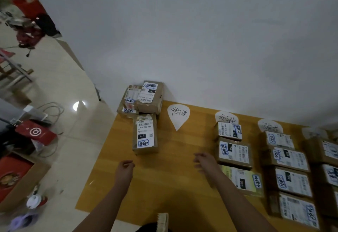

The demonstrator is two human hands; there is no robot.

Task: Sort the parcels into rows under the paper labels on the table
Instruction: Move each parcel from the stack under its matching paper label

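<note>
With both hands empty and fingers loosely curled, the unsorted parcel [145, 133] lies lengthwise away from the person on the table [173, 186], just ahead of the left hand [125, 167], the right hand [204, 161] farther off.

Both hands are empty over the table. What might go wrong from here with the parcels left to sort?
The unsorted pile sits at the far left corner of the table, seemingly past its edge; pulling one parcel out may tip others onto the floor. The forearm of the right hand hangs close over the 220 parcel and may nudge that row askew.
</note>
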